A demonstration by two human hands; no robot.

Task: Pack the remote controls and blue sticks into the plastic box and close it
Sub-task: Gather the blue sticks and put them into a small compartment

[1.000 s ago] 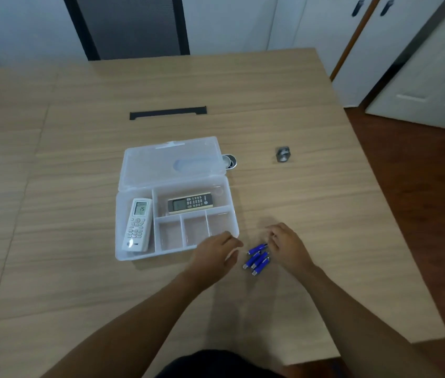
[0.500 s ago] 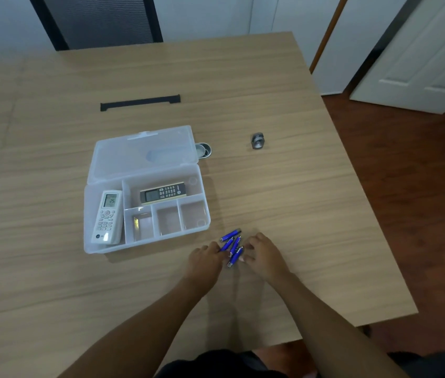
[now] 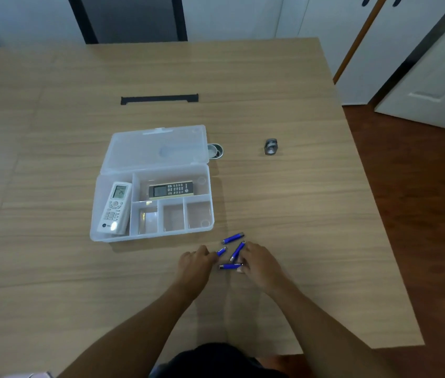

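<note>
A light wooden table (image 3: 284, 203) with a visible grain carries everything here. Near its middle sits a clear plastic box (image 3: 101, 236), its lid (image 3: 145, 148) laid open flat on the tabletop toward the far side. Just beside the lid's right edge lies a small round metal ring (image 3: 217, 151), and further right, well apart, a small grey metal fitting (image 3: 271, 146). A black cable slot cover (image 3: 159, 99) is set into the surface beyond the box. Near the box's front right corner, four blue sticks (image 3: 232, 238) lie loosely scattered on the wood, with both hands resting around them.
</note>
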